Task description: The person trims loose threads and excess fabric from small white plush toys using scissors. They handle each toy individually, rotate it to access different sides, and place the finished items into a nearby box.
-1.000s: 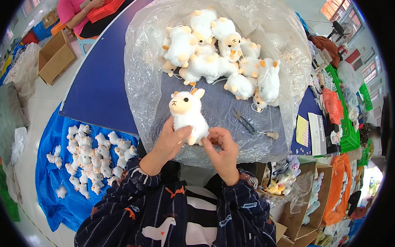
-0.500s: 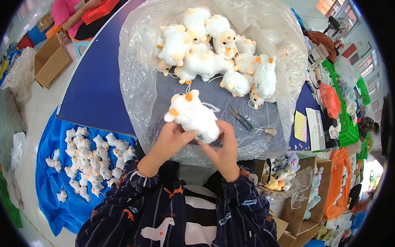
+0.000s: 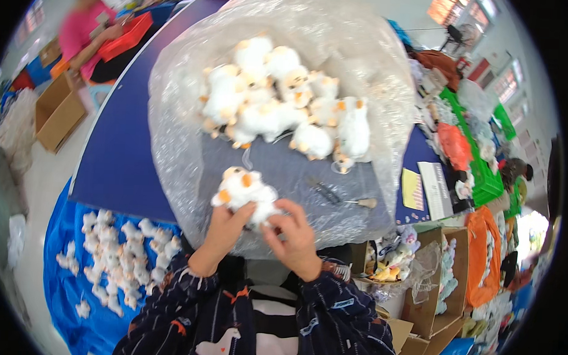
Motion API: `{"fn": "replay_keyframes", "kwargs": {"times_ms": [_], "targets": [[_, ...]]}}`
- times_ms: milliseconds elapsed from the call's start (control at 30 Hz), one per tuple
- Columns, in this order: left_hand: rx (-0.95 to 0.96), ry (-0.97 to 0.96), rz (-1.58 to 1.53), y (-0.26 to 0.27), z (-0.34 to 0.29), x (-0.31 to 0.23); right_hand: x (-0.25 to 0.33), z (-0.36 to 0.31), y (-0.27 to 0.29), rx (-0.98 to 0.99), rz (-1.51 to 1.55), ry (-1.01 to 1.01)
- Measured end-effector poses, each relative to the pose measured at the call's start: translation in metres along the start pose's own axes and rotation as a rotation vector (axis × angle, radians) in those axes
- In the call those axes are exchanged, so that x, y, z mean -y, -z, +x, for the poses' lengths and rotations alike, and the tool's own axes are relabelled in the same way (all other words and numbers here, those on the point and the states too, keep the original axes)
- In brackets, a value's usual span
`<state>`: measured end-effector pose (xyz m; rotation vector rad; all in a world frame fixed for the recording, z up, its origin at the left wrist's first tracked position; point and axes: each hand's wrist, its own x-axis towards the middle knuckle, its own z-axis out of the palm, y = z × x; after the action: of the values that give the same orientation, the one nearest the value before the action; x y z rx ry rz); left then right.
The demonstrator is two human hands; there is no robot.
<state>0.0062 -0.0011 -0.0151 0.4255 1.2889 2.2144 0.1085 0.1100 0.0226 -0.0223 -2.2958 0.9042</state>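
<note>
A white plush animal [image 3: 249, 194] with orange ears or feet and a thin string loop is held over the near part of the plastic-covered table. My left hand [image 3: 224, 233] is closed around its lower left side, thumb on top. With bent fingers, my right hand [image 3: 295, 239] grips the toy's lower right end; its fingertips are partly blurred. Beyond my hands lies a heap of similar white plush toys [image 3: 261, 119] on the clear plastic sheet [image 3: 180, 111]. To the right of the held toy rest dark thread snips [image 3: 323, 190] and an awl [image 3: 366, 203] with a wooden handle.
More small white plush toys [image 3: 115, 253] lie on a blue sheet [image 3: 61, 295] at lower left. A yellow paper [image 3: 412, 188] sits on the table's right. Cardboard boxes [image 3: 453, 271] and a green crate [image 3: 484, 184] stand right. A person in pink [image 3: 79, 32] holds a red tray [image 3: 127, 34].
My head view has shifted, so the table appears farther left and lower. The toy has been turned slightly in my hands, and my right fingers have moved over its lower right end.
</note>
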Motion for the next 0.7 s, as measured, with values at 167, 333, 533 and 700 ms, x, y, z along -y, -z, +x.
{"fn": "replay_keyframes", "kwargs": {"times_ms": [167, 333, 533, 700], "targets": [[0.086, -0.119, -0.158, 0.020, -0.001, -0.027, -0.009, 0.023, 0.031, 0.025, 0.198, -0.038], [0.980, -0.309, -1.092, 0.052, -0.021, -0.116, -0.049, 0.060, 0.072, -0.340, -0.184, -0.292], [0.962, -0.038, -0.786, 0.046, -0.011, -0.057, -0.116, 0.075, 0.083, -0.356, -0.386, -0.349], [0.560, 0.212, -0.056, 0.010, -0.008, -0.046, -0.106, 0.077, 0.090, -0.414, 0.426, -0.555]]}}
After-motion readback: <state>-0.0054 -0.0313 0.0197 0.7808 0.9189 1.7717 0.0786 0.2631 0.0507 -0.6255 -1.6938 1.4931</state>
